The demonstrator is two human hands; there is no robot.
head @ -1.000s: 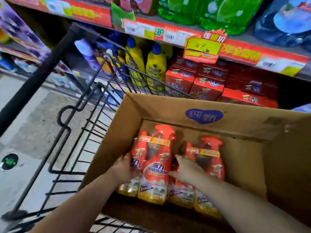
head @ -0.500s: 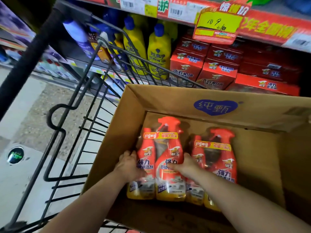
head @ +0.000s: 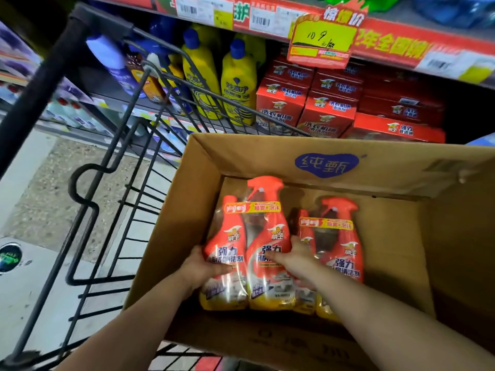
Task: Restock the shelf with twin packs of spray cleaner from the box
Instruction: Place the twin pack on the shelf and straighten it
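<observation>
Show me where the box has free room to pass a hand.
Free: the bare box floor between the right twin pack and the box's right wall. Crowded: the left twin pack sits close to the left wall, with the left hand there, and the right hand fills the gap between packs.

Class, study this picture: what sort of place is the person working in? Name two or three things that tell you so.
Most likely a supermarket aisle: barcoded price labels line the shelf edge, a handwritten price tag hangs from it, and matching yellow bottles stand in rows.
</observation>
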